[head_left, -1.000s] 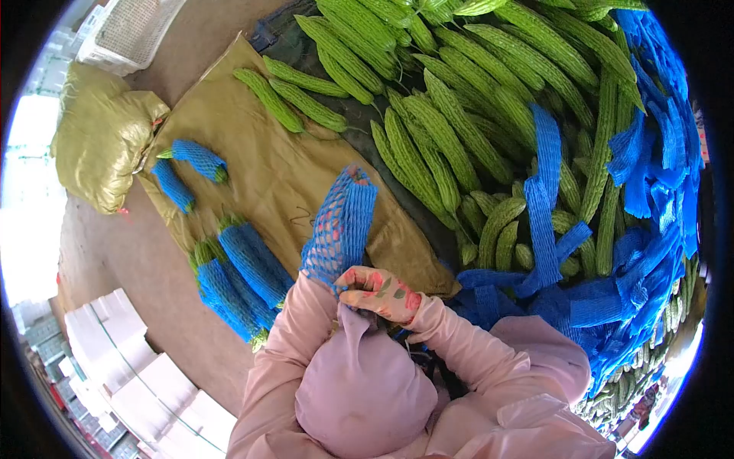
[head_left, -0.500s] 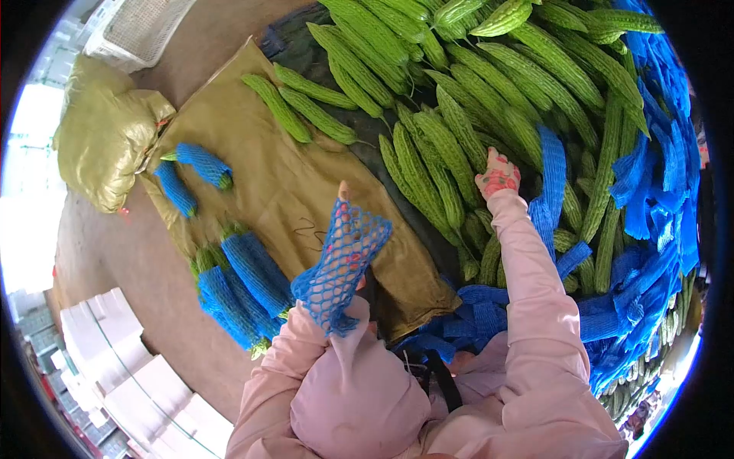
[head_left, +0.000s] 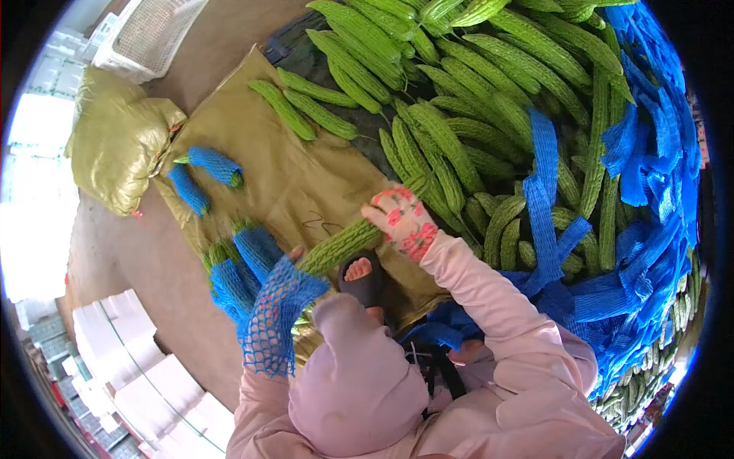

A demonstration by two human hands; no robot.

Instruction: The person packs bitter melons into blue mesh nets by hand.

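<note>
A green bitter melon (head_left: 337,247) is held slantwise above the brown sack cloth, between both hands. My right hand (head_left: 403,222), in a white glove with a pink flower print, is closed round its upper right part. The lower left end of the melon meets my left hand (head_left: 277,294), whose bare thumb tip lies against it. A blue mesh sleeve (head_left: 266,340) is stretched over my left hand and wrist, covering most of the fingers. Beside this hand lie several bitter melons in blue sleeves (head_left: 258,252). Two more sleeved ones (head_left: 216,165) lie farther off.
A large heap of bare bitter melons (head_left: 489,84) fills the right, with blue mesh sleeves (head_left: 612,306) draped along it. Three loose melons (head_left: 321,115) lie on the brown sack cloth (head_left: 283,183). A stuffed sack (head_left: 115,145), white crate (head_left: 149,38), white boxes (head_left: 122,344) and sandalled foot (head_left: 358,269) also show.
My right hand has taken a bitter melon from the heap and brought it left over the cloth. My left hand, in its mesh sleeve, has moved down and left to the melon's end.
</note>
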